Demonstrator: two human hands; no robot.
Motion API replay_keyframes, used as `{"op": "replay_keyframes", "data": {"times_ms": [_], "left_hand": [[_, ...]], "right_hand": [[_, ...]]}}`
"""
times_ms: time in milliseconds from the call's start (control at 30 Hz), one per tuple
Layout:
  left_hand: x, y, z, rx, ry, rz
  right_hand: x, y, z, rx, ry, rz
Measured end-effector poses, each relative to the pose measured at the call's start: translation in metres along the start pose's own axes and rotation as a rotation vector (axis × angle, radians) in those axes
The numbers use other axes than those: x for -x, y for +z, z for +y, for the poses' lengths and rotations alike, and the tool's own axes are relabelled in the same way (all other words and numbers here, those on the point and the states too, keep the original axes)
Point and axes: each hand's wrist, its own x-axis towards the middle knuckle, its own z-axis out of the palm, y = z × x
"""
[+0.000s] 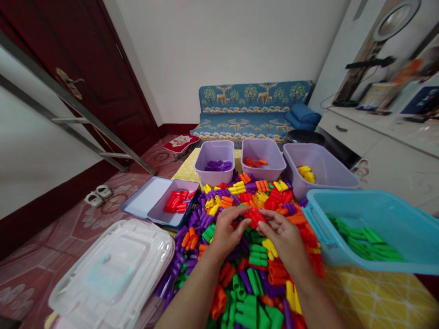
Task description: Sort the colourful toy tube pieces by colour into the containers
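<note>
Both my hands grip a red plastic building piece [255, 217] made of joined tubes, held above a broad heap of such pieces [247, 306] in purple, green, orange, yellow and red. My left hand [228, 230] pinches its left end, fingers curled over the top. On the other end, my right hand [279, 228] has its thumb and fingers closed. Red pieces [178, 201] lie in a small box [156, 211] to the left. Green pieces [368, 237] are in the blue bin [387, 201] to the right.
Lilac bins at the back hold purple pieces [218, 166], orange-red pieces [254, 162] and yellow pieces [306, 173]. Stacked clear lids [113, 269] lie at the front left. A yellow patterned cloth [370, 292] covers the table. Beyond stands a blue sofa [254, 123]; a ladder [85, 109] leans at left.
</note>
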Motion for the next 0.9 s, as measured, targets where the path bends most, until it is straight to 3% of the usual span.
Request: {"op": "replay_keyframes", "data": {"times_ms": [533, 600, 700, 833, 900], "left_hand": [[0.000, 0.003, 0.000, 0.154, -0.111, 0.024], [-0.001, 0.004, -0.001, 0.258, -0.165, 0.100], [-0.009, -0.002, -0.004, 0.617, -0.279, 0.321], [-0.029, -0.035, -0.004, 1.207, -0.453, 0.748], [-0.036, -0.055, -0.004, 1.424, -0.518, 0.805]], "right_hand": [[0.002, 0.002, 0.000, -0.015, -0.029, 0.069], [0.002, 0.002, -0.002, -0.031, -0.036, 0.095], [0.003, 0.001, -0.003, -0.021, -0.033, 0.114], [0.005, 0.000, -0.002, 0.010, -0.029, 0.105], [0.006, 0.001, -0.002, 0.019, -0.030, 0.102]]}}
